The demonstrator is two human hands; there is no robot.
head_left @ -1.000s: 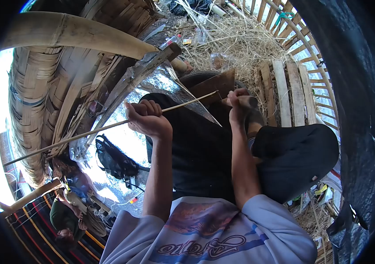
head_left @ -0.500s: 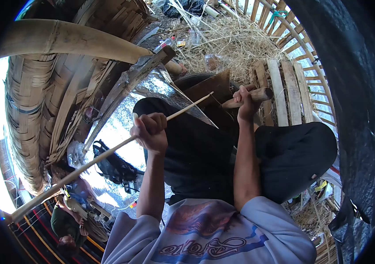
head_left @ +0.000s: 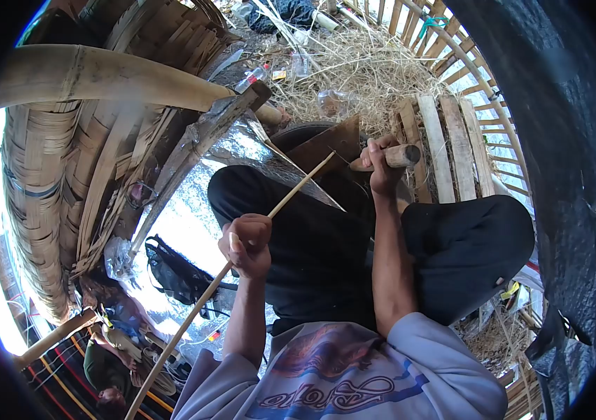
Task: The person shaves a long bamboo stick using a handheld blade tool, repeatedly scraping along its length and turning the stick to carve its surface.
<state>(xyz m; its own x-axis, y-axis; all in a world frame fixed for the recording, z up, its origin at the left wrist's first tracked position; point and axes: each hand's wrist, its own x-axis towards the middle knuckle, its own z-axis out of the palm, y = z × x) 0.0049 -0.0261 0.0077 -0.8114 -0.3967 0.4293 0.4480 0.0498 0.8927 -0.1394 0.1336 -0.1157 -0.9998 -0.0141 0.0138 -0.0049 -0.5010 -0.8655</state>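
A long thin bamboo stick slants from the lower left up toward the middle, its upper tip near a dark brown board. My left hand is wrapped round the stick below that tip. To the right, my right hand grips a thick wooden handle, whose round end points right. A thin dark line, too small to make out, runs between the stick's tip and the handle's narrow end. Both hands are over my crossed legs.
A thick bamboo pole and woven bamboo stand at the left. A black bag lies beside my leg. Straw, wooden slats and black sheeting are beyond. Another person is at lower left.
The stick has swung steeper, its lower end moving right toward my body. My left hand has dropped lower. The handle in my right hand has turned, showing its round end.
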